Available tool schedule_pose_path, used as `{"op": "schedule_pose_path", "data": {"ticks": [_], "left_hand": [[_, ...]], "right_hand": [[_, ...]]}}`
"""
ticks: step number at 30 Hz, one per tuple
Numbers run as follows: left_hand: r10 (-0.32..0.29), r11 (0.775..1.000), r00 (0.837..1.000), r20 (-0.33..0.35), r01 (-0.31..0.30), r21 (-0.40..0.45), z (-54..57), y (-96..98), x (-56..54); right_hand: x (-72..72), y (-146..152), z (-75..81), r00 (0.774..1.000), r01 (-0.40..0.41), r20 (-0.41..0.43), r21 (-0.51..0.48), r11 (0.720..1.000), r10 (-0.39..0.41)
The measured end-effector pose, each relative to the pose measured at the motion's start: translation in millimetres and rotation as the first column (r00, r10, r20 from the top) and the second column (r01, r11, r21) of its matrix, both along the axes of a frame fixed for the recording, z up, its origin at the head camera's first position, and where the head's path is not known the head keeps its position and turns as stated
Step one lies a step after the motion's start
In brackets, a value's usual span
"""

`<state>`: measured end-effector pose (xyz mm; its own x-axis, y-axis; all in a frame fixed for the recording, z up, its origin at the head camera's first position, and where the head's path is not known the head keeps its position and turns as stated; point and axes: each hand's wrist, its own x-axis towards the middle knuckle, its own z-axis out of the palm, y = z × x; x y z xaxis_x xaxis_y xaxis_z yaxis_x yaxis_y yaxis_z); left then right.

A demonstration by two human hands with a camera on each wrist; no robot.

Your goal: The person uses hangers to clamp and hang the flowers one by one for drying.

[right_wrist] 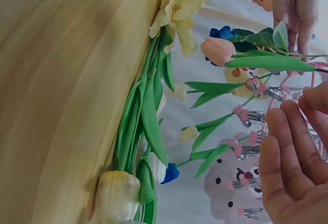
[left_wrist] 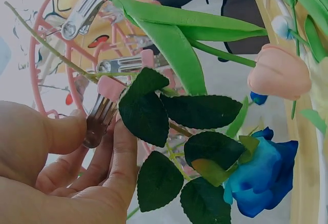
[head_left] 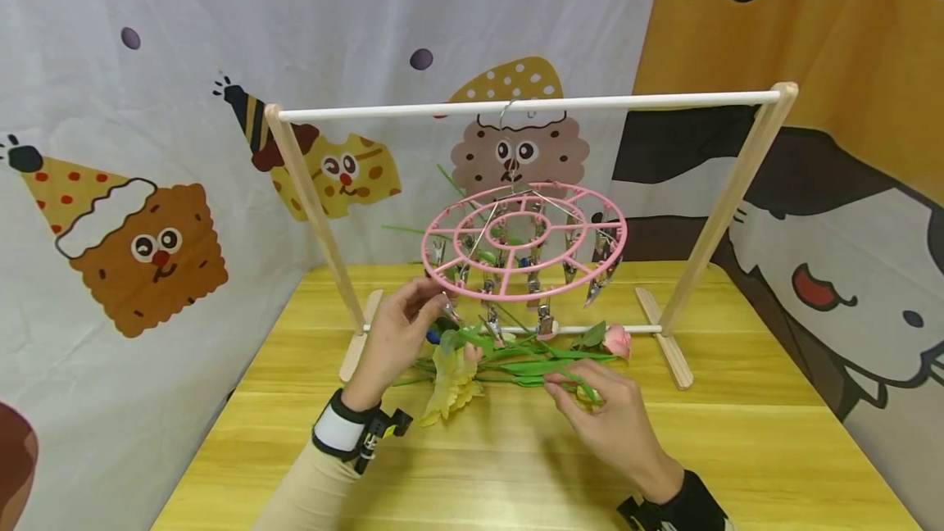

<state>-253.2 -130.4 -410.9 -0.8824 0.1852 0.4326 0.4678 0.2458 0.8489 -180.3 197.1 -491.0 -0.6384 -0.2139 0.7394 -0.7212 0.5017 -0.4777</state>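
My left hand is at the near left rim of a pink round hanger. In the left wrist view, thumb and fingers pinch a metal clip with a pink tip. Against that tip lie the dark leaves and thin stem of a blue rose, whose bloom hangs downward. Beside it, another clip bears a pale pink tulip. My right hand hovers over the near edge of the flowers, its fingers loosely bent with nothing between them.
The hanger hooks over the white bar of a wooden-legged rack. More clips and hung tulips dangle under it. Loose flowers lie beneath on the wooden table, among them a yellow flower and a pink one. A printed cloth stands behind.
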Motion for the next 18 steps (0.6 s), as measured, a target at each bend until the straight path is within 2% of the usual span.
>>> {"op": "schedule_pose_path", "data": {"ticks": [5,9,18], "left_hand": [[0.030,0.999,1.000,-0.002,-0.030,0.014,0.0,-6.4,-5.0],[0.053,0.998,0.998,0.024,-0.053,0.029,0.2,-11.2,-8.6],[0.061,0.995,0.996,0.064,-0.066,0.081,1.6,-16.0,-18.5]], "right_hand": [[0.2,1.7,-2.9,1.000,-0.011,0.010,-0.008,1.000,0.011],[-0.9,5.7,-5.5,0.999,-0.007,0.043,0.008,1.000,0.007],[-8.5,15.6,-11.7,0.994,0.074,0.070,0.110,0.991,-0.082]]}}
